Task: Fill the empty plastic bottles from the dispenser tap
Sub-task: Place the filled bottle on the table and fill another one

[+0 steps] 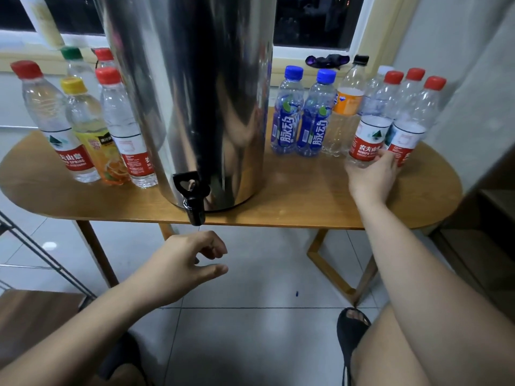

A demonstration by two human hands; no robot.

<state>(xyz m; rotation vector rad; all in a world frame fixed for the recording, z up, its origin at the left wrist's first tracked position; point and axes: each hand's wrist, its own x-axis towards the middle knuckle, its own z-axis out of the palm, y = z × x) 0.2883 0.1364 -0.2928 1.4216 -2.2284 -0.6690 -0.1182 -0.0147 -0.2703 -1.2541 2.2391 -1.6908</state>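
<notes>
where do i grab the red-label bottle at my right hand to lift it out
Grip the red-label bottle round its lower body, at the label, coming from the table's front edge. It stands upright, other bottles crowd its back and right side, and the front is free. The right hand holds it there.

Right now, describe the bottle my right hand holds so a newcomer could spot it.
Start at the steel dispenser on the wooden table and go to the bottles on its right. It is the nearest red-capped bottle, gripped by the right hand, left of its red-labelled twin.
</notes>
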